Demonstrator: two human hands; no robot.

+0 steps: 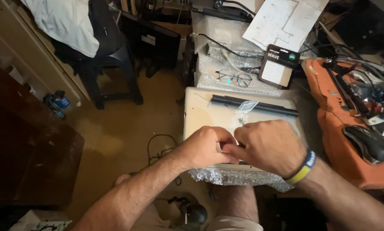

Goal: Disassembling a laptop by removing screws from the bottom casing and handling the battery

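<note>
Crowding hands, left (pixel 207 147) and right (pixel 267 145), at laptop's (pixel 198 107) near edge.

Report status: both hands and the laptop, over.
Left hand and right hand together on upturned laptop base, pinching something small, unclear. Black strip and tiny screws beyond fingers.

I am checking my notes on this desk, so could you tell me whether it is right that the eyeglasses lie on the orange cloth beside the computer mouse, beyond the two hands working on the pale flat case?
Not quite. In the head view the eyeglasses lie on bubble wrap, not on the orange cloth. The computer mouse does rest on that cloth, and the left hand and right hand do work on the pale flat case.
</note>
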